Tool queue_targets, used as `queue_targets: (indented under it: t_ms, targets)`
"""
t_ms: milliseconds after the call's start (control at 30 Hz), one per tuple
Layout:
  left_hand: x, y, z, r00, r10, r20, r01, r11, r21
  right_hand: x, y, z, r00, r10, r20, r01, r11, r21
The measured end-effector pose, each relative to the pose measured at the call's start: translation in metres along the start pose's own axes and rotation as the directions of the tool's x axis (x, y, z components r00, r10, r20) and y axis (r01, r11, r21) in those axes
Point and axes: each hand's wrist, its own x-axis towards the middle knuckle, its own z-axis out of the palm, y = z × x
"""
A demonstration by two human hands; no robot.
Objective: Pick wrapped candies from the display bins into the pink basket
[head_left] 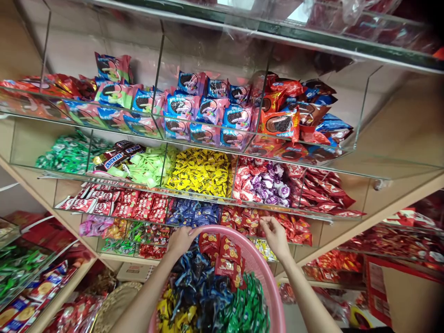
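Note:
A pink plastic basket [274, 289] holds red packets [228, 253], dark blue-black candies [201, 286], green candies [250, 305] and yellow ones [176, 312]. My left hand [182, 241] grips the basket's upper left rim, fingers over the edge. Just beyond the rim on the right, my right hand [274, 235] is at the shelf compartment of red packets [243, 219]. Its fingers are curled together by these packets; whatever they may hold is too small to make out.
Glass-divided shelves carry yellow candies [199, 172], purple and red twists [265, 181], blue packets [194, 212] and cookie packs [208, 108]. Glass shelf edges [215, 200] run across above my hands. A woven basket [116, 300] stands low left; an open carton [405, 296] is at lower right.

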Motion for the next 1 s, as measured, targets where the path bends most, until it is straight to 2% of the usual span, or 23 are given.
queue_targets:
  t_ms: [100, 167, 300, 400, 600, 733, 900, 1000]
  targets:
    - [0.001, -0.001, 0.001, 1.000, 0.012, -0.007, -0.012, 1.000, 0.010, -0.012, -0.005, 0.004, 0.993, 0.112, 0.049, -0.119, 0.975, 0.185]
    - [0.001, -0.002, 0.002, 1.000, 0.027, -0.012, -0.026, 1.000, 0.017, -0.020, -0.006, 0.009, 0.974, 0.193, 0.115, -0.216, 0.945, 0.244]
    - [0.002, -0.004, 0.004, 0.999, 0.035, -0.025, -0.035, 0.999, 0.015, -0.035, -0.011, 0.017, 0.920, 0.321, 0.224, -0.369, 0.903, 0.220]
    - [0.003, -0.005, 0.005, 0.999, 0.034, -0.027, -0.034, 0.999, 0.011, -0.040, -0.015, 0.022, 0.888, 0.375, 0.266, -0.425, 0.891, 0.160]
    - [0.003, -0.005, 0.004, 0.999, 0.031, -0.020, -0.031, 1.000, -0.004, -0.039, -0.014, 0.034, 0.880, 0.365, 0.303, -0.391, 0.920, 0.029]
    - [0.004, -0.006, 0.004, 0.999, 0.032, -0.015, -0.032, 0.999, -0.021, -0.036, -0.010, 0.046, 0.907, 0.326, 0.267, -0.323, 0.945, -0.057]
    - [0.004, -0.006, 0.005, 0.999, 0.029, -0.016, -0.030, 0.999, -0.020, -0.037, -0.008, 0.058, 0.910, 0.314, 0.271, -0.294, 0.949, -0.111]
    - [0.003, -0.005, 0.004, 0.999, 0.025, -0.020, -0.026, 1.000, -0.016, -0.039, -0.011, 0.058, 0.937, 0.235, 0.257, -0.196, 0.966, -0.170]
